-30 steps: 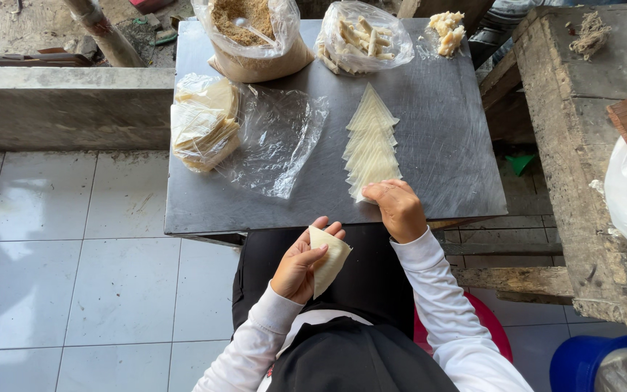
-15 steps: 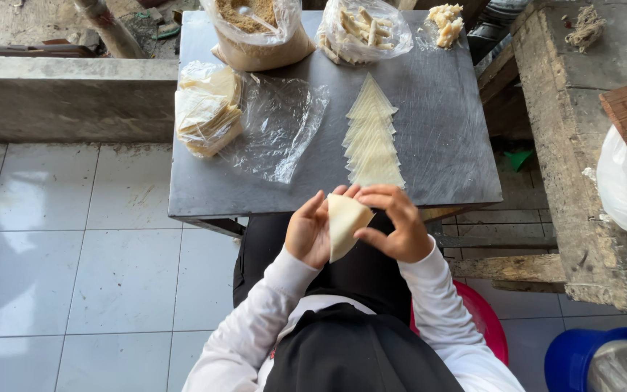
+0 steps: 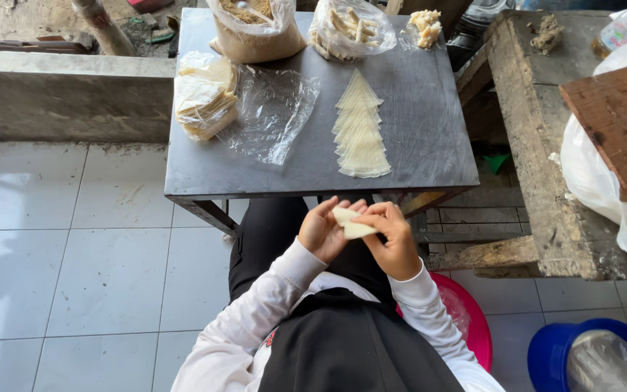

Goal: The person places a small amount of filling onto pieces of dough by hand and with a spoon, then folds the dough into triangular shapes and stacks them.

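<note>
Tiles [image 3: 74, 268] of pale grey fill the left of our view, under a concrete ledge [image 3: 59, 94]. On the dark table [image 3: 429, 131] we see, from the left, a plastic-wrapped stack of wrappers [image 3: 205, 94], a loose clear plastic sheet [image 3: 273, 116], a bag of brown filling [image 3: 255, 25], a bag of rolled pieces [image 3: 350, 29], and a row of overlapping triangular wrappers [image 3: 359, 131] fanned toward us. Below the table's near edge, over our lap, our left hand [image 3: 322, 231] and right hand [image 3: 393, 239] meet, both gripping one pale folded wrapper [image 3: 350, 223] between fingers and thumbs; it touches both hands and sits clear of the table. Right of us stand a rough wooden bench [image 3: 538, 145], a white plastic bag [image 3: 596, 174], a red-brown board [image 3: 622, 123], a pink basin [image 3: 473, 319] and a blue bucket [image 3: 553, 348].
</note>
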